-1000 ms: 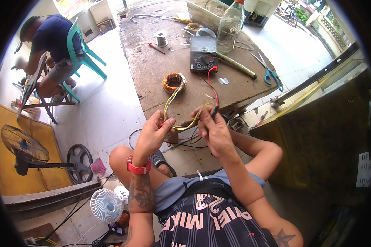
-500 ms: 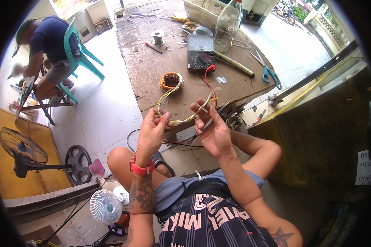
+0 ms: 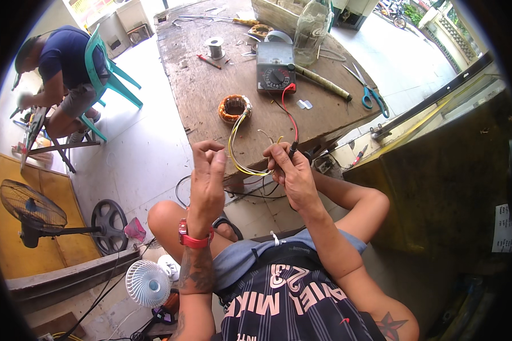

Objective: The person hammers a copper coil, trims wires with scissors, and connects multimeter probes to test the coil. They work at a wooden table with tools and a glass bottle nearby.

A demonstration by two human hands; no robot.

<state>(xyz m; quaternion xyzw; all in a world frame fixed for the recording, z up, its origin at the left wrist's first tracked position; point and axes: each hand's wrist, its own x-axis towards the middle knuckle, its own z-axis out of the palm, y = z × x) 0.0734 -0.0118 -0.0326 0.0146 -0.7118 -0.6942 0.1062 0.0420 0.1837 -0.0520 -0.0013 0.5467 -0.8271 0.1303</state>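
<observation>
An orange-wound copper stator coil point(image 3: 234, 108) rests on the wooden table. Yellow and white lead wires point(image 3: 232, 142) loop from it toward me. Pinched in my right hand point(image 3: 293, 176) are the ends of these wires, their bare tips poking up above the fingers. A dark test probe point(image 3: 293, 150), on a red lead, also sits at that hand. My left hand point(image 3: 207, 173) is raised left of the wire loop, fingers bent and thumb slightly apart, with no wire seen in it. Behind the coil stands an analog multimeter point(image 3: 276, 71) with a red plug in its front.
Around the meter are a solder spool point(image 3: 215, 49), a red pen-like probe point(image 3: 209, 62), a glass bottle point(image 3: 311, 34), a rolled tube point(image 3: 324, 85) and blue-handled scissors point(image 3: 370, 98). A person point(image 3: 62, 68) sits at the far left. Two fans, one a white fan point(image 3: 148, 283), stand lower left.
My left hand has let go of the wires and lifted slightly. My right hand, earlier with its palm turned up and fingers spread, has closed on the wire ends.
</observation>
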